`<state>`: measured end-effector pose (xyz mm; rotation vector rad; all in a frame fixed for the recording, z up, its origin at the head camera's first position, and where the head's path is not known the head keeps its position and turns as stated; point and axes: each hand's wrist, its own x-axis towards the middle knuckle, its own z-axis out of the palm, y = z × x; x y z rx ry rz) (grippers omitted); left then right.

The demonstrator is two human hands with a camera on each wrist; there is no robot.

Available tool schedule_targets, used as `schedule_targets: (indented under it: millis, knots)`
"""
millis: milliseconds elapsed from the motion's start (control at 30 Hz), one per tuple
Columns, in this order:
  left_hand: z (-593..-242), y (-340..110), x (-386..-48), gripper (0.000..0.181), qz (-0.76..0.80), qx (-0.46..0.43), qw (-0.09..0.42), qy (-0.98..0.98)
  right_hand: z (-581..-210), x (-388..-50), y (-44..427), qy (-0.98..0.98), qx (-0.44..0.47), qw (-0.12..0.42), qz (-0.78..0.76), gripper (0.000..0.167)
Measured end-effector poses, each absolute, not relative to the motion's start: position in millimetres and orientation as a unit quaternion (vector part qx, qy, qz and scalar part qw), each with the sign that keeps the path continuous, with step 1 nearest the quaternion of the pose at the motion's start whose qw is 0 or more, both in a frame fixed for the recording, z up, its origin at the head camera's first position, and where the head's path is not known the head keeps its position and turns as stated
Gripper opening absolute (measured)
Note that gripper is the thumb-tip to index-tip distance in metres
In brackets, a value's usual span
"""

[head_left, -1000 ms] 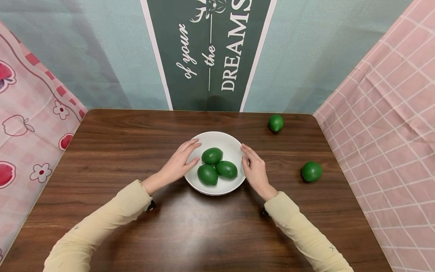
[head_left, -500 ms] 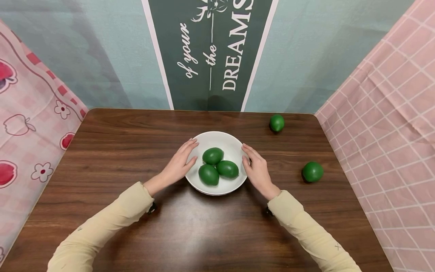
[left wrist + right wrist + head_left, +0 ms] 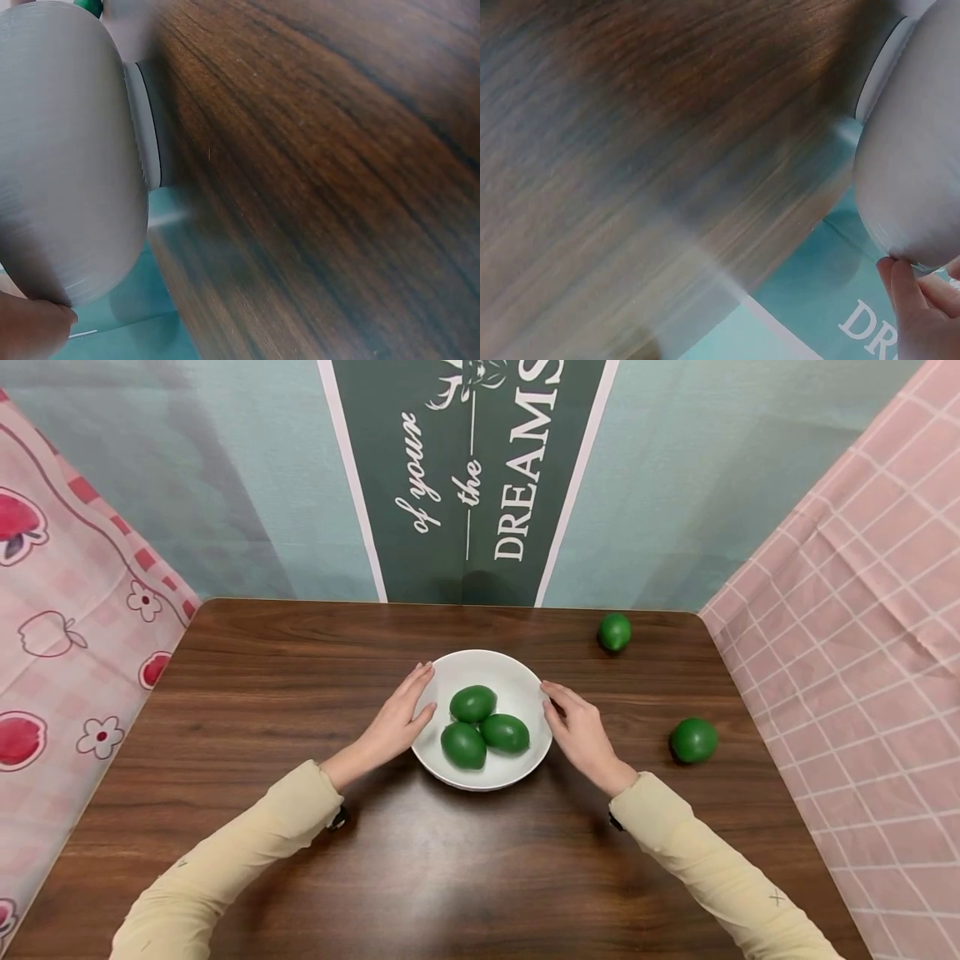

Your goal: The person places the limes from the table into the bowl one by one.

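Observation:
A white bowl [image 3: 480, 777] stands mid-table with three green lemon-shaped fruits inside, one at the back [image 3: 472, 703], one on the right [image 3: 505, 733] and one at the front left [image 3: 463, 745]. My left hand [image 3: 386, 727] rests on the bowl's left rim with its fingers fairly straight. At the right rim, the fingertips of my right hand [image 3: 585, 735] touch the bowl, fingers relaxed. Both wrist views show the bowl's outer wall [image 3: 71, 150], [image 3: 915, 150] with fingertips at its edge.
Two more green fruits lie on the brown table [image 3: 480, 877]: one near the back right [image 3: 615, 632], another farther right [image 3: 693, 741]. Behind the table hangs a blue-green cloth [image 3: 652, 468]; pink patterned cloths stand along the left and right sides.
My right hand has shifted slightly outward to the right, its fingers now at the rim rather than over it. The left fingers reach a little less over the bowl. The fruits keep their places inside.

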<state>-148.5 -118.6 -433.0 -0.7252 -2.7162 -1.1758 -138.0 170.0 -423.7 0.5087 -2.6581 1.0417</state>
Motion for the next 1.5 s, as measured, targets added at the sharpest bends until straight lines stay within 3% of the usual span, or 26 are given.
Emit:
schedule_targets:
  millis: [367,800,1300,1500]
  knots:
    - [-433.4,-118.7,-149.4,0.051,-0.377,-0.242,0.038,-0.894,-416.5,-138.3,184.5,-0.923,0.184,0.118,0.317,0.024]
    - [-435.3,-119.2,-148.9,0.047,-0.386,-0.243,0.036,-0.889,-407.9,-138.7,213.2,-0.953,0.165,0.053,0.25,0.028]
    - [-435.0,-120.3,-149.0,0.047,-0.382,-0.242,0.029,-0.892,-404.1,-138.9,241.7,-0.967,0.17,0.046,0.183,0.028]
    - [-434.3,-119.8,-149.2,0.047,-0.38,-0.243,0.028,-0.892,-401.4,-138.4,251.8,-0.973,0.158,0.018,0.165,0.032]
